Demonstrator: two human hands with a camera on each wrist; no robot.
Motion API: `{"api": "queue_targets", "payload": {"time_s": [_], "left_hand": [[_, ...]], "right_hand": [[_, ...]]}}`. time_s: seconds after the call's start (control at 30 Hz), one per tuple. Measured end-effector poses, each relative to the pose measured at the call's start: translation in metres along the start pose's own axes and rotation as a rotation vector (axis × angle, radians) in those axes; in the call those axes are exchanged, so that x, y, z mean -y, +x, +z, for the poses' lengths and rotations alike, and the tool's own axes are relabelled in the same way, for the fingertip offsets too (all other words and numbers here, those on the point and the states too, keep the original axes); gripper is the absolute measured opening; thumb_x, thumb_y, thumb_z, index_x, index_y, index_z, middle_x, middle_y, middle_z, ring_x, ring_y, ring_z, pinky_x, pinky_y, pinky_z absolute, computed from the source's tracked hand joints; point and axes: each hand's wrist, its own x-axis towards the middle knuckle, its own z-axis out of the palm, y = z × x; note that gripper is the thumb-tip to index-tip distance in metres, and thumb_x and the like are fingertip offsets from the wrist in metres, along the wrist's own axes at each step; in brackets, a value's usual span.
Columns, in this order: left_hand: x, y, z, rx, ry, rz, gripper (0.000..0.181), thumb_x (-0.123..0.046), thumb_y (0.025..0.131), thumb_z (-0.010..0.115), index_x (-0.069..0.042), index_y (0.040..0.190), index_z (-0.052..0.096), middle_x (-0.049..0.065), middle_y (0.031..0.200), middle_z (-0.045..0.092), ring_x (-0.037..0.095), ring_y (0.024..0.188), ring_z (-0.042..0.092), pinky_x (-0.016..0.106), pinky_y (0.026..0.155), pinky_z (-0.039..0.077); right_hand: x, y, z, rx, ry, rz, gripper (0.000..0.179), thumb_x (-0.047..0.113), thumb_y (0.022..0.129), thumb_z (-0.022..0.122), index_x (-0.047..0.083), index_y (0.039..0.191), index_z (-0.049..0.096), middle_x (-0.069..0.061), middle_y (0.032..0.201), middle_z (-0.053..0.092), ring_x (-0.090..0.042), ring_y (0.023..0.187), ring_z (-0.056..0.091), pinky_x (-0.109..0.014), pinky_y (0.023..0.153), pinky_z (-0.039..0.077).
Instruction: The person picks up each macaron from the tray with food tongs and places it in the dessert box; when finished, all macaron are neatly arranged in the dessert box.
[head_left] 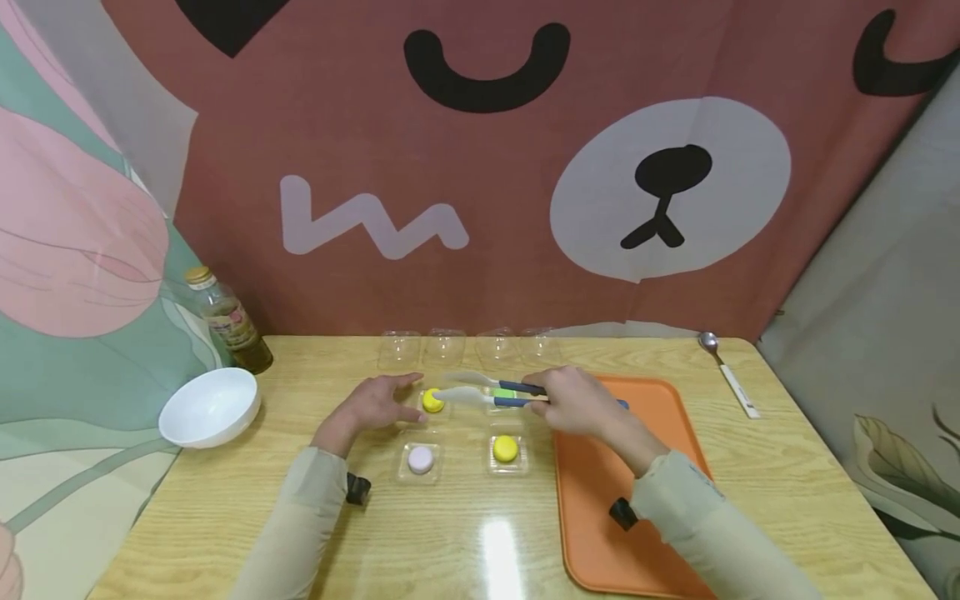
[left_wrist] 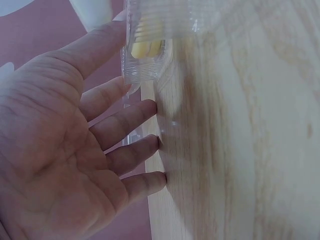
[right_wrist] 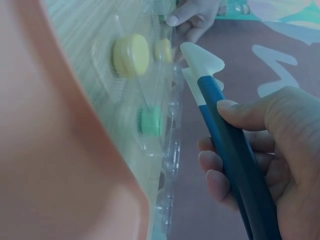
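My right hand (head_left: 581, 402) grips a pair of tongs (right_wrist: 222, 125) with dark blue handles and pale tips. In the head view the tips hover over the far-left yellow macaron (head_left: 432, 401), a little apart from each other. My left hand (head_left: 375, 405) lies beside that macaron's clear plastic case, fingers extended, thumb and index finger at its edges. A green macaron (right_wrist: 151, 121) is partly hidden behind the tongs in the head view. Nearer me are a lilac macaron (head_left: 421, 459) and another yellow macaron (head_left: 506, 449), each in a clear case.
An orange tray (head_left: 600, 533) lies under my right forearm. Several clear lids (head_left: 446, 348) line the back of the table. At left stand a white bowl (head_left: 210, 408) and an oil bottle (head_left: 232, 325); a spoon (head_left: 731, 379) lies at far right.
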Motion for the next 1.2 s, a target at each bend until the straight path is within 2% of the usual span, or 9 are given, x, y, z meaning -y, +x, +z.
{"api": "queue_targets", "payload": {"time_s": [0.17,0.27,0.4,0.5,0.63,0.87,0.97,1.07,1.2], "left_hand": [[0.0,0.0,-0.001,0.004,-0.016,-0.006,0.082,-0.045,0.083,0.082,-0.028,0.155,0.044,0.015,0.158,0.045,0.041,0.148,0.037,0.058,0.12,0.033],[0.0,0.0,0.0,0.006,-0.021,-0.005,0.082,-0.045,0.083,0.082,-0.027,0.155,0.044,0.016,0.158,0.045,0.041,0.148,0.037,0.058,0.12,0.033],[-0.001,-0.001,0.0,0.004,-0.018,-0.006,0.083,-0.046,0.083,0.082,-0.027,0.155,0.044,0.016,0.158,0.045,0.041,0.148,0.037,0.058,0.12,0.033],[-0.001,-0.002,0.0,0.002,-0.02,-0.014,0.083,-0.046,0.083,0.082,-0.028,0.155,0.044,0.015,0.158,0.045,0.041,0.148,0.036,0.058,0.12,0.033],[-0.001,-0.002,0.0,0.0,-0.016,-0.015,0.083,-0.045,0.084,0.081,-0.027,0.155,0.044,0.016,0.158,0.045,0.042,0.148,0.036,0.06,0.12,0.033],[-0.002,-0.002,0.0,0.003,-0.017,-0.015,0.082,-0.046,0.084,0.081,-0.028,0.155,0.044,0.015,0.158,0.045,0.041,0.149,0.036,0.059,0.12,0.032],[-0.001,-0.002,0.0,0.003,-0.019,-0.018,0.083,-0.047,0.084,0.081,-0.028,0.155,0.043,0.015,0.159,0.044,0.041,0.149,0.035,0.06,0.12,0.032],[-0.001,-0.002,0.001,0.001,-0.016,-0.015,0.083,-0.047,0.084,0.081,-0.028,0.155,0.043,0.016,0.158,0.044,0.042,0.149,0.035,0.06,0.12,0.032],[-0.001,-0.002,0.001,0.0,-0.013,-0.01,0.083,-0.047,0.084,0.081,-0.027,0.155,0.044,0.016,0.158,0.044,0.042,0.149,0.035,0.06,0.12,0.032]], "right_hand": [[-0.004,-0.005,-0.007,-0.007,0.043,0.032,0.04,0.023,0.096,0.07,0.009,0.134,0.067,0.004,0.061,0.055,-0.006,0.044,0.031,-0.021,0.046,0.029],[-0.008,-0.012,-0.013,-0.02,0.053,0.049,0.041,0.025,0.097,0.069,0.009,0.135,0.065,0.005,0.057,0.051,-0.007,0.044,0.032,-0.022,0.046,0.029],[-0.017,-0.026,-0.019,-0.052,0.062,0.069,0.041,0.025,0.097,0.069,0.01,0.134,0.066,0.005,0.068,0.06,-0.007,0.048,0.036,-0.024,0.049,0.032],[-0.025,-0.036,-0.024,-0.07,0.073,0.099,0.041,0.026,0.097,0.07,0.012,0.135,0.066,0.005,0.072,0.06,-0.007,0.049,0.037,-0.025,0.049,0.032],[-0.037,-0.052,-0.03,-0.1,0.069,0.142,0.043,0.027,0.096,0.07,0.011,0.136,0.065,0.003,0.069,0.058,-0.008,0.048,0.036,-0.024,0.047,0.031],[-0.053,-0.078,-0.041,-0.161,0.035,0.186,0.043,0.027,0.096,0.071,0.008,0.134,0.066,-0.002,0.088,0.072,-0.01,0.054,0.046,-0.025,0.05,0.036],[-0.059,-0.088,-0.044,-0.182,0.023,0.206,0.042,0.029,0.096,0.07,0.009,0.133,0.067,-0.001,0.082,0.071,-0.009,0.053,0.045,-0.025,0.05,0.035],[-0.066,-0.099,-0.047,-0.199,0.012,0.234,0.041,0.029,0.097,0.07,0.011,0.134,0.067,0.003,0.069,0.063,-0.01,0.052,0.043,-0.025,0.049,0.034],[-0.077,-0.114,-0.048,-0.236,-0.004,0.264,0.042,0.025,0.095,0.072,0.013,0.134,0.067,0.001,0.075,0.067,-0.011,0.055,0.045,-0.025,0.05,0.035]]}}
